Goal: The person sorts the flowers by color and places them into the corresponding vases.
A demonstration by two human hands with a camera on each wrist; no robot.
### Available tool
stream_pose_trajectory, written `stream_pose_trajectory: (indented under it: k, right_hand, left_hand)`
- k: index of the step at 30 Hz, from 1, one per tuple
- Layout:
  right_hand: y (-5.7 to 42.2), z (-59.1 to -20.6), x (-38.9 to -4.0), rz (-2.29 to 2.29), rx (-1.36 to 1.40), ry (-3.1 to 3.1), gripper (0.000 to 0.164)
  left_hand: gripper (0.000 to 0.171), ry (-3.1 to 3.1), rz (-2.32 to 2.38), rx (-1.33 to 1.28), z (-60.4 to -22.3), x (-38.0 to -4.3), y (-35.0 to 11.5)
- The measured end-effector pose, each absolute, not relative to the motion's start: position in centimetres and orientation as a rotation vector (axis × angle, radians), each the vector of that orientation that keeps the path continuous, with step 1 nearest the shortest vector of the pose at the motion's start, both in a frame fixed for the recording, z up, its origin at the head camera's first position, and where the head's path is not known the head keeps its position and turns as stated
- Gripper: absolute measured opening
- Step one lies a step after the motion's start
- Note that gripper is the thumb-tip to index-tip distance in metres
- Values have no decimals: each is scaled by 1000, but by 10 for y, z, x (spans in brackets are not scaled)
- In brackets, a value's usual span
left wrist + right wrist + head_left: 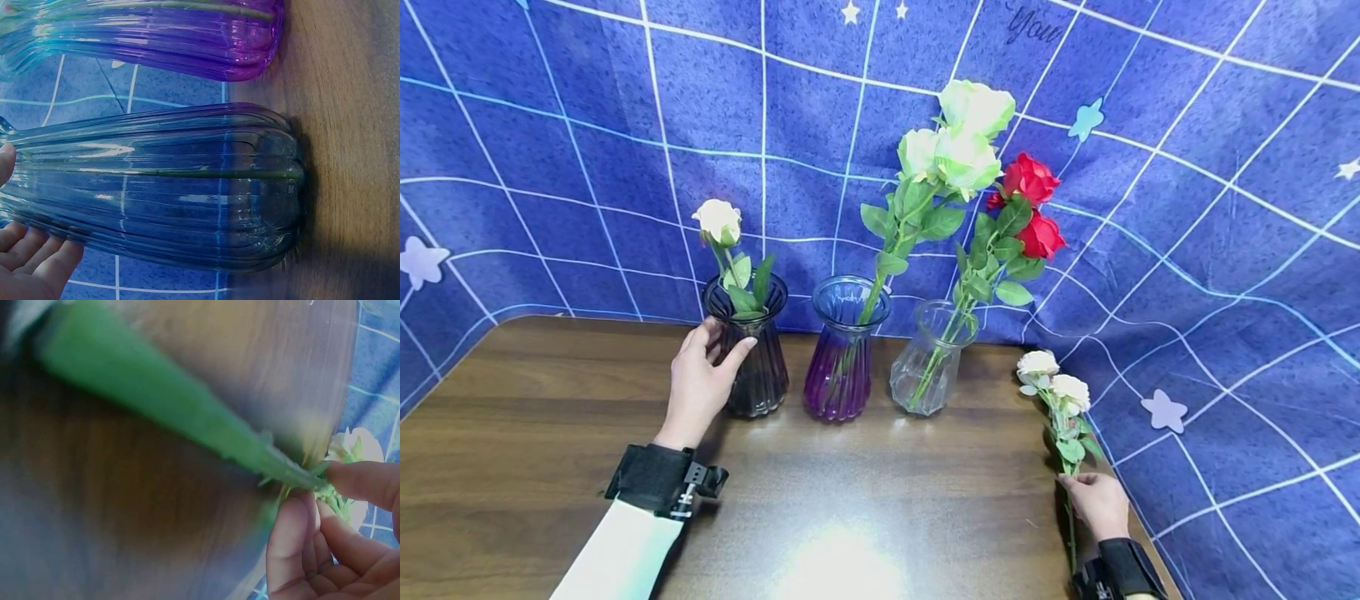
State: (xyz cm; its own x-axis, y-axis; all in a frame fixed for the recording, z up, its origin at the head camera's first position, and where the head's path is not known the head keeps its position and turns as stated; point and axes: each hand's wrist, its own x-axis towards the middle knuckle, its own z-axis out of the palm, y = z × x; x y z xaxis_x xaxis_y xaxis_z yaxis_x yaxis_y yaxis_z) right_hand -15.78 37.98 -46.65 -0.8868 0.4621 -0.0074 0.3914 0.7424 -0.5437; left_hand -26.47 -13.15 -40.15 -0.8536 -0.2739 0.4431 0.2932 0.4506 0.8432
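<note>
My left hand [700, 379] grips a dark ribbed glass vase [758, 375] just under its rim, thumb on one side and fingers on the other. One cream rose [718, 222] stands in this vase, and its stem shows through the glass in the left wrist view. At the table's right side my right hand [1099, 504] pinches the green stem [181, 415] of a spray of pale artificial flowers [1070, 393]. The stem's lower end points toward the camera in the right wrist view, where the blooms are partly hidden behind the fingers.
A blue-and-purple vase [838, 375] with pale green roses [966, 154] stands right of the dark one. Beyond it is a clear vase [928, 379] with red roses [1032, 179]. A blue gridded cloth [805, 108] hangs behind the wooden table [925, 500] and along its right side.
</note>
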Motion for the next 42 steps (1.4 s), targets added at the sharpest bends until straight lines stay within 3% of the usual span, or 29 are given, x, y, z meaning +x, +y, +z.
stream_pose_trajectory:
  k: [16, 42]
  right_hand:
    - [376, -471, -158, 763, -646, -2705, 23]
    - [375, -460, -152, 922, -779, -2693, 34]
  left_hand:
    - [51, -2177, -1391, -32, -401, -264, -131]
    - [51, -2189, -1397, -5, -401, -265, -131]
